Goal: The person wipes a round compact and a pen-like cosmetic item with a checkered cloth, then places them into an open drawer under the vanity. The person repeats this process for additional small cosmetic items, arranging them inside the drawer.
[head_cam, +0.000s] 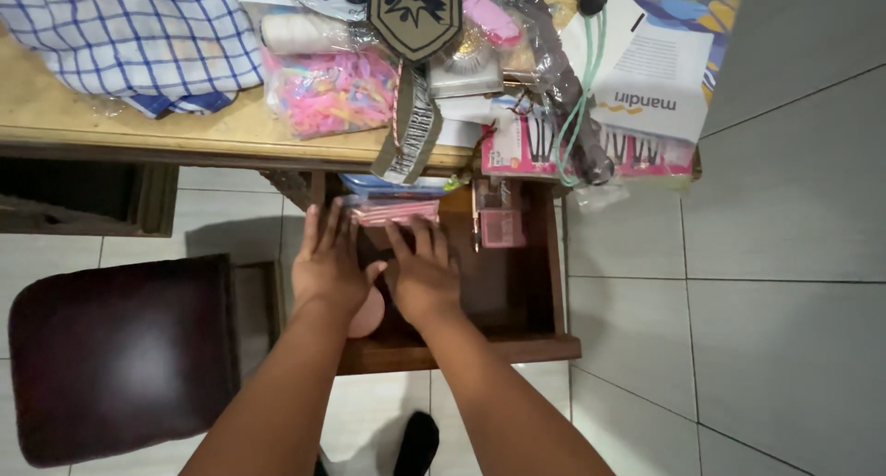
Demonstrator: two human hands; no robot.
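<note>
At far left, a dark brown padded chair seat (120, 356) stands on the pale tiled floor (784, 254), just beside the open wooden drawer (531, 296). Above it, a blue-and-white checked cloth (138, 33) lies on the light wooden worktop (120, 125).

Left hand (328, 268): fingers spread flat, palm down, pressed onto the drawer contents; it grips nothing visible. A round pale pink object (367, 314) shows just beneath its thumb side, touching or nearly touching; which cannot be told. Right hand (423, 277): likewise flat and spread, palm down, beside the left hand, the two thumbs near each other. Both rest on a dark item (380, 251) in the drawer, mostly hidden by the hands.

Further back in the drawer lie a flat pink packet (392, 211) under a blue one (388, 185), just beyond the fingertips. A small pink box (502, 227) sits to the right of the right hand, apart from it.

On the worktop edge above the drawer: a clear bag of pastel elastic bands (328, 93), a shield-shaped olive patch with a black emblem (415, 10), a black-and-white patterned strap (411, 134) hanging over the edge, pink cards of black hairpins (591, 148), and a white printed paper (651, 70) at the right end.
</note>
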